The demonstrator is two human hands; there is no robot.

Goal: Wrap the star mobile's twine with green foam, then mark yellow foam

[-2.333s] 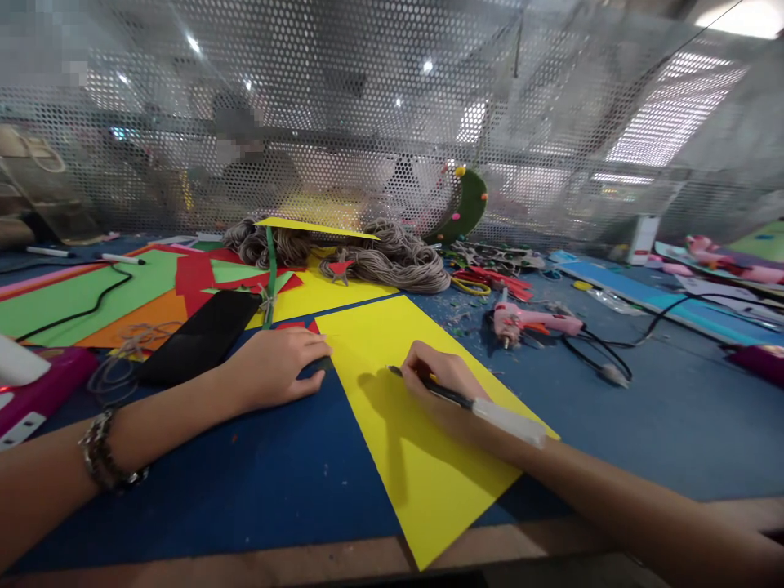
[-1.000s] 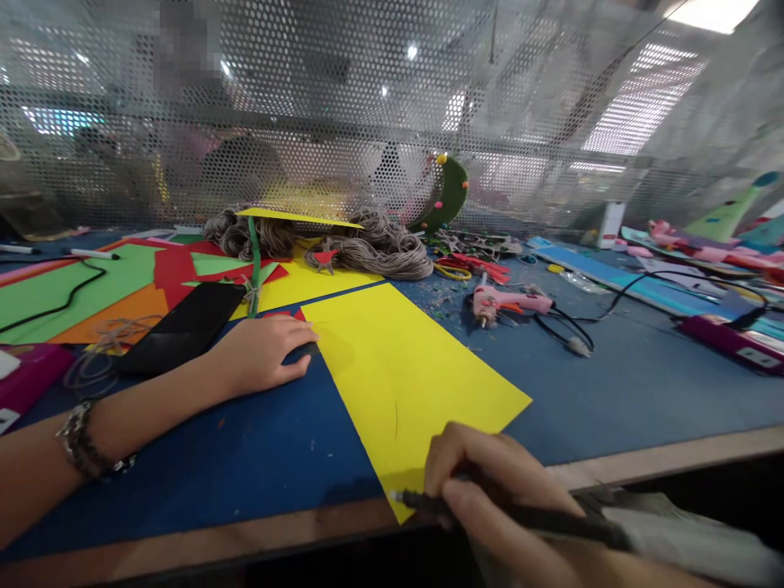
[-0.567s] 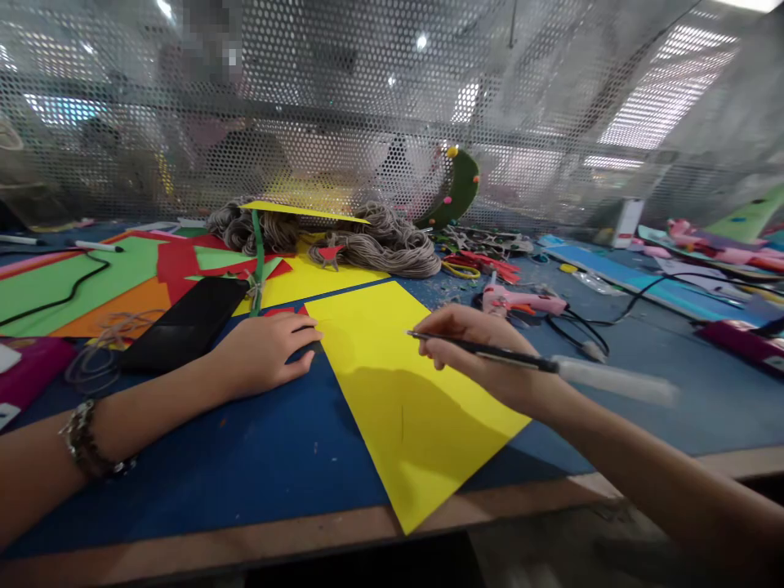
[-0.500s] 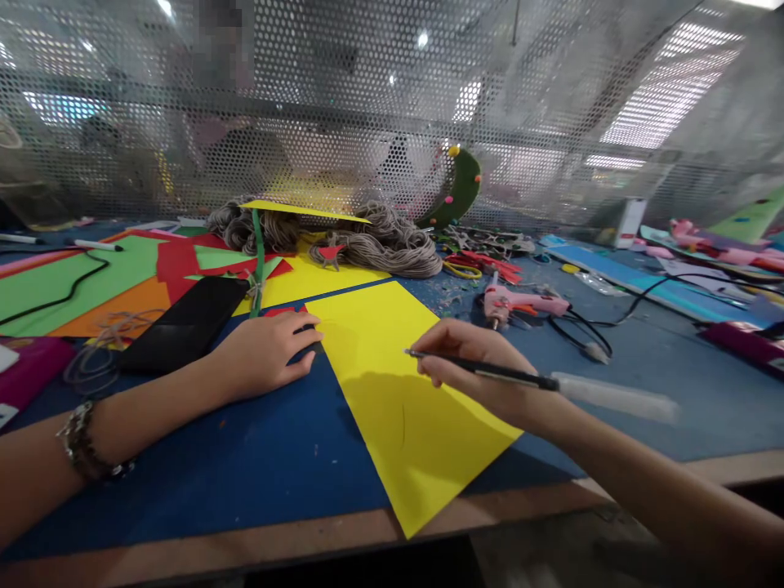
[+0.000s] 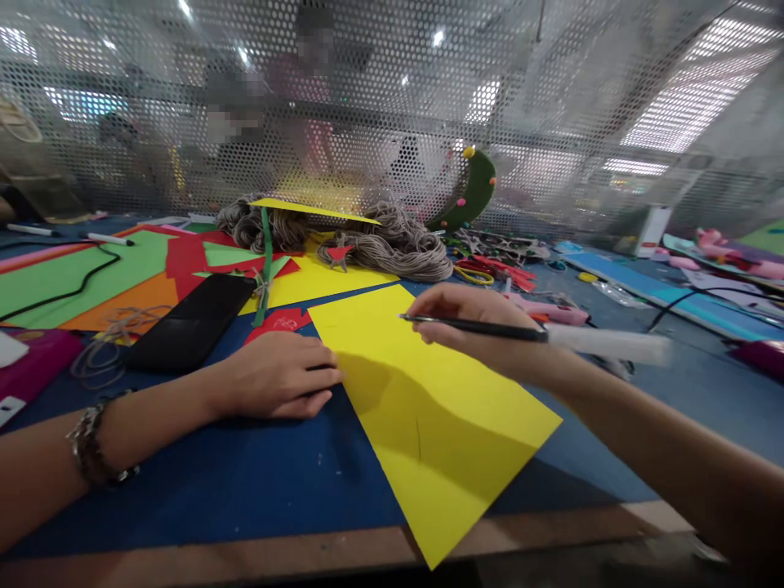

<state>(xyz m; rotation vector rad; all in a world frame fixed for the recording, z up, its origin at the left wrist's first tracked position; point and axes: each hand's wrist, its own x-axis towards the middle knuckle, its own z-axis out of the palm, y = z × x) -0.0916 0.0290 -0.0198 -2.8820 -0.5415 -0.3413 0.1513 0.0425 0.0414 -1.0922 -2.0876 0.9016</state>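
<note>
A yellow paper sheet [image 5: 453, 457] lies slanted on the blue table, its near corner sticking out past the table edge. It bears a short dark curved line. My right hand [image 5: 459, 318] pinches a black pen [image 5: 490, 327] with a pale, blurred rear end, over the sheet's upper half. I cannot tell whether the tip touches the paper. At the sheet's left edge my left hand [image 5: 287, 376] rests with loosely bent fingers, holding nothing. Beyond it lies a red paper piece [image 5: 280, 322] with pale marks.
A black phone [image 5: 193, 322] lies left of a green strip [image 5: 267, 261]. Coils of grey cord [image 5: 398, 249] sit by the perforated screen. A pink glue gun [image 5: 551, 310] is partly hidden behind my right hand. Scissors with yellow handles [image 5: 474, 273] lie farther back.
My right hand with the pen has moved toward the far end of the sheet. My left hand has slid nearer me, uncovering the red piece. The view has shifted slightly.
</note>
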